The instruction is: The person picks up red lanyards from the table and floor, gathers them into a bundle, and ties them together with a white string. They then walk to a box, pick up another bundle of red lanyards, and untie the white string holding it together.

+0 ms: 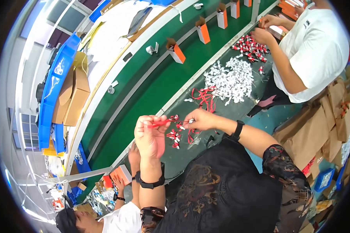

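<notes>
My left hand [148, 140] is raised over the dark worktable [198, 79], its fingers closed on a red strap [158, 124]. Close by on the right, my right hand [203, 119] pinches a small white piece [191, 120] between thumb and fingertips. Whether strap and piece are joined is too small to tell. Below the hands lie several red-and-white strap bundles [175, 137]. Farther off, loose red straps [208, 101] lie against a broad heap of small white pieces [232, 79].
Beyond the table's metal edge runs a green conveyor [144, 99] carrying open orange-and-white boxes [177, 54]. At right, a co-worker in a white shirt [315, 50] stands by a red-and-white pile [251, 47]. Another person [120, 219] works at lower left. Cardboard [311, 120] is stacked at right.
</notes>
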The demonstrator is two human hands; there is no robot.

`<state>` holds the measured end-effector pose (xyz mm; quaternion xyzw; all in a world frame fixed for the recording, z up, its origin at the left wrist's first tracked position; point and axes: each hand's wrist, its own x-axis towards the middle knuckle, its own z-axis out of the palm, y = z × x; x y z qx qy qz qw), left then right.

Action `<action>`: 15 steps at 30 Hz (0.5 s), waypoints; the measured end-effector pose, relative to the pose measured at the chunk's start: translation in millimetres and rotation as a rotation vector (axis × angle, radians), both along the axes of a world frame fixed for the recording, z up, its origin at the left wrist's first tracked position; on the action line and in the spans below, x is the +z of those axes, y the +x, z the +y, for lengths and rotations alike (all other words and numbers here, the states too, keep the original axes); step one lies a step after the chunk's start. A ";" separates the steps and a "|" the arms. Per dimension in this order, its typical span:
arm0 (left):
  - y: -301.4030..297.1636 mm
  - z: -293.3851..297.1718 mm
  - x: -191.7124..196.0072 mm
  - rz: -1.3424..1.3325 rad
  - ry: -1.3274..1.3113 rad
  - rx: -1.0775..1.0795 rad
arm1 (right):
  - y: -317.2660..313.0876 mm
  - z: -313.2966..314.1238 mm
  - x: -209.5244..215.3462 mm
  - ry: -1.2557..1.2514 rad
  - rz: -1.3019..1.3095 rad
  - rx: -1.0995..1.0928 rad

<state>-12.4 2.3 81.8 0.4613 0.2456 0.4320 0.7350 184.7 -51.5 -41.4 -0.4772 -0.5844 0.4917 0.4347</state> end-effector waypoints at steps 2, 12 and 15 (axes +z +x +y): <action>-7.2 1.0 3.2 -0.065 0.031 0.091 | 1.6 1.4 6.7 -0.161 -0.052 0.042; -67.0 -9.3 -73.5 -0.091 -0.079 -0.072 | 48.7 4.5 117.2 0.294 -0.063 -0.069; -62.6 -21.8 -90.1 0.239 -0.056 -0.187 | 32.9 -1.5 159.6 0.118 0.018 0.059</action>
